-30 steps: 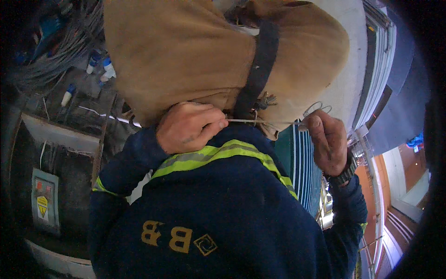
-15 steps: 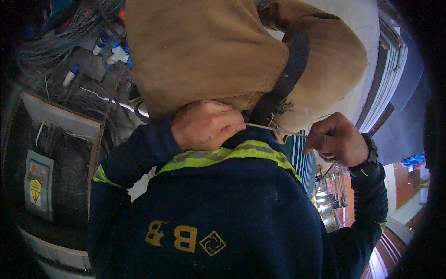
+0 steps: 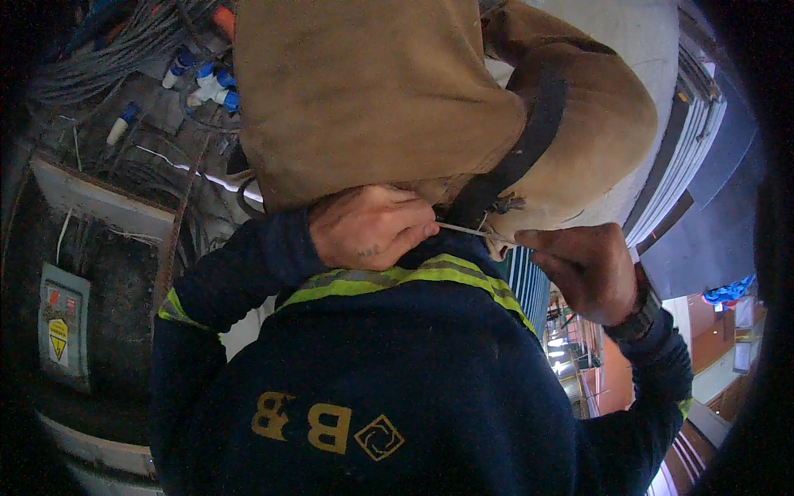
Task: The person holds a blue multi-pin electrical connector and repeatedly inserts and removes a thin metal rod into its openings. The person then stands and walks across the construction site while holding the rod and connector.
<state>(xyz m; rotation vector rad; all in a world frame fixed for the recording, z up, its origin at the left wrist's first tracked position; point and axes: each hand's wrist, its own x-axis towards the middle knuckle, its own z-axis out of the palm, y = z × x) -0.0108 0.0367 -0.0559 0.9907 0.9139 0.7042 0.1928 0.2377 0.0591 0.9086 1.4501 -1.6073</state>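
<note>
Since the earlier frame, the right hand (image 3: 583, 269) has been brought closer to the left hand (image 3: 372, 227). By the left fingertips a thin pale cord (image 3: 461, 228) is pinched at the waist; whether it is gripped by the right's bent fingers cannot be told. Tension is best kept even, clear of the black strap (image 3: 529, 149) beyond, across the brown trousers (image 3: 372, 99).
</note>
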